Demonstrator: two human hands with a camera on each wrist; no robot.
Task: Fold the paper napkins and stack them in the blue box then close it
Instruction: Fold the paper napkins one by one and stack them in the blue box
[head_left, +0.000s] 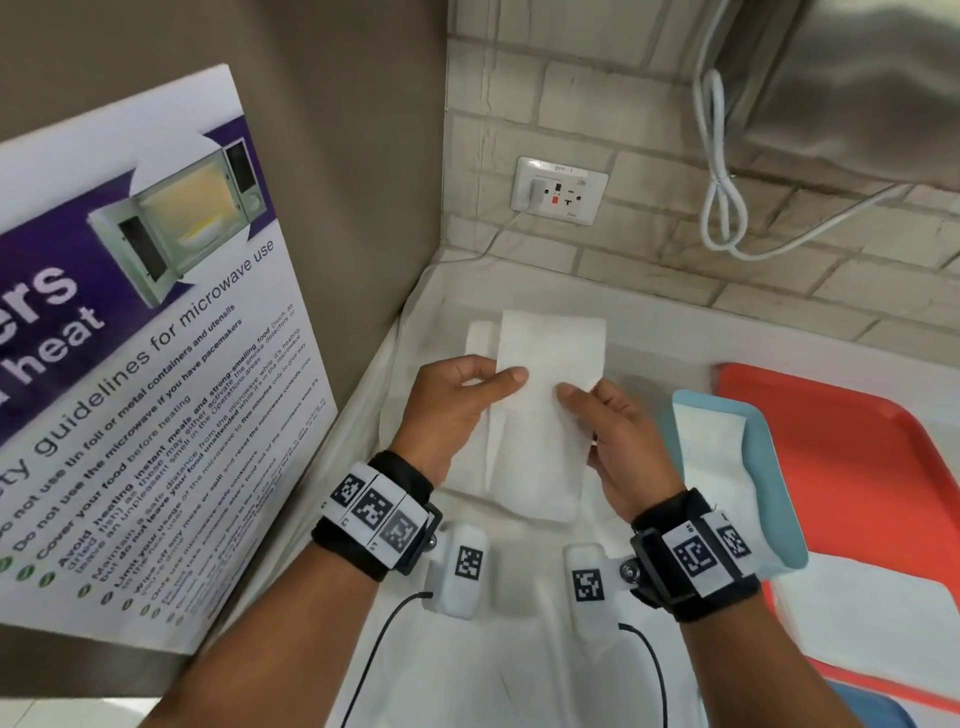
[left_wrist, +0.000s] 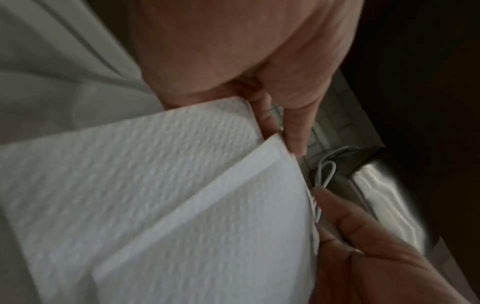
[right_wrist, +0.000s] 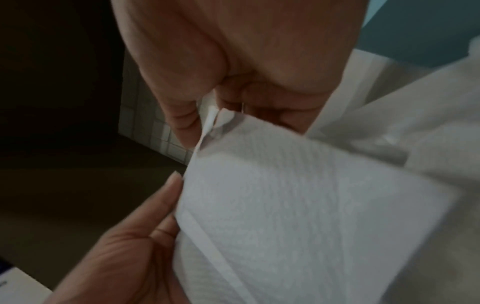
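Between our two hands hangs the paper napkin (head_left: 550, 364), lifted off the white cloth (head_left: 519, 649). Our left hand (head_left: 452, 410) pinches its left edge with the thumb on top; our right hand (head_left: 618, 436) pinches the right edge. Just right of our right hand sits the open blue box (head_left: 774, 467), with folded napkins (head_left: 711, 441) inside.

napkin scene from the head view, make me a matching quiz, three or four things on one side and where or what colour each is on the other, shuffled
Things:
1. napkin
2. box
3. tray
4. poster

Descriptions:
A. red, at the far right
B. held between both hands
C. leaning at the left wall
D. light blue, open, white napkins inside

Pairs: 1-B, 2-D, 3-A, 4-C
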